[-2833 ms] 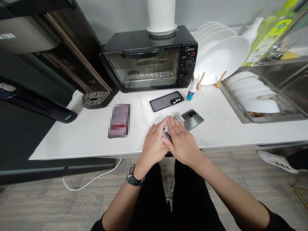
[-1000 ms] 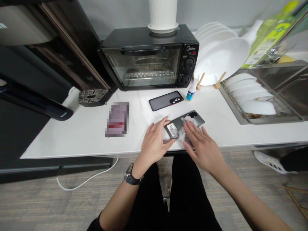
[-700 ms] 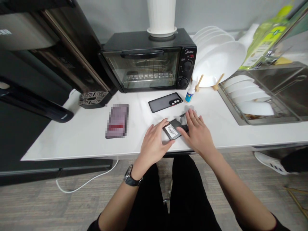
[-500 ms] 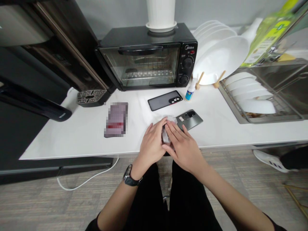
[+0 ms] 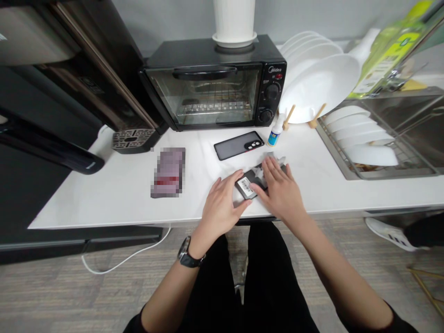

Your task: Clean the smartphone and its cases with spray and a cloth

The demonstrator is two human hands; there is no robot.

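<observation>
A dark grey smartphone (image 5: 255,175) lies face down near the counter's front edge, with a white barcode sticker at its left end. My left hand (image 5: 222,206) grips that left end between thumb and fingers. A crumpled pale grey cloth (image 5: 258,172) spreads over the phone's right part and hides its camera. My right hand (image 5: 280,189) presses the cloth onto the phone, fingers close together and nearly flat. Just behind lies a translucent phone case (image 5: 236,145) with a black rim. Beside the case stands a small white spray bottle (image 5: 274,132) with a blue label.
A purple, pixelated flat object (image 5: 169,173) rests on the white counter (image 5: 114,199) to the left. At the back stands a black toaster oven (image 5: 215,92). White plates (image 5: 319,88) stand in a rack, and a sink basket (image 5: 391,173) with bowls is at the right.
My right hand has slid the cloth rightward along the phone, from its left end to its camera end. The barcode sticker now shows. My left hand stays almost where it was.
</observation>
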